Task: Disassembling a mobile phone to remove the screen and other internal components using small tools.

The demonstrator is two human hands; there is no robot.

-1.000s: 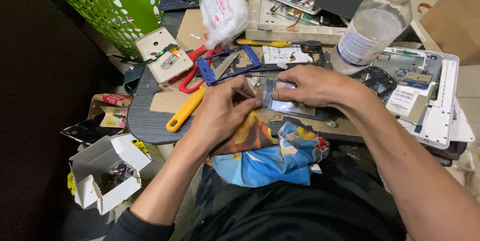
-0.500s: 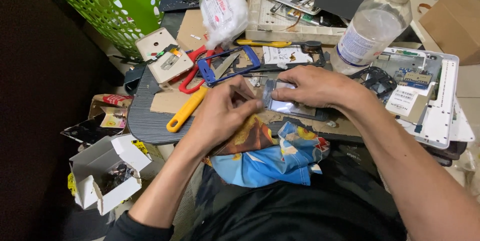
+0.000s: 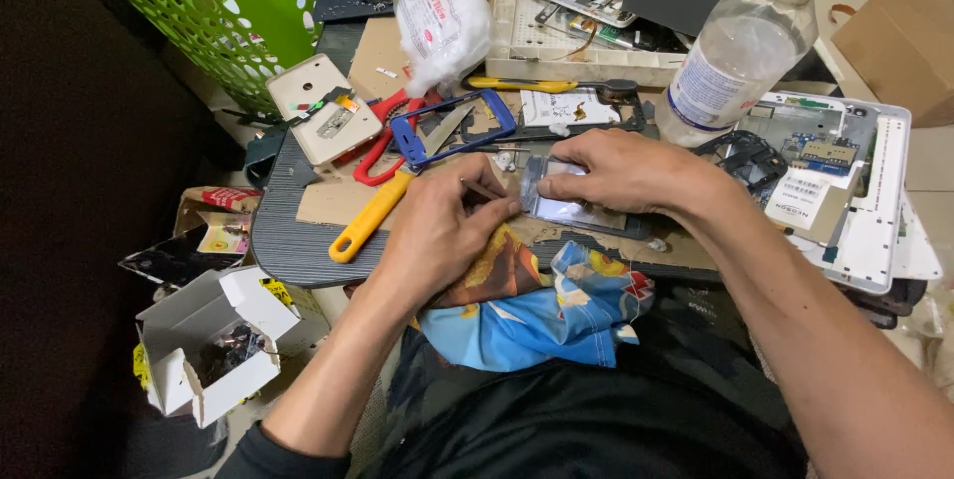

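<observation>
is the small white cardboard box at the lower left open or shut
Open: the small white cardboard box has its flaps folded out, dark contents showing inside.

Bare forearms here, left hand [image 3: 437, 231] and right hand [image 3: 621, 171] ringless, a dark sleeve [image 3: 273, 449] just showing at the left elbow.

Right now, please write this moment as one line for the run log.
left hand: pinches thin tool | right hand: presses flat phone part | support: cardboard sheet | near: yellow-handled tool, clear bottle

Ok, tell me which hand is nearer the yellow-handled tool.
Left. The left hand sits just right of the yellow-handled tool; the right hand is farther right, on the phone part.
</observation>
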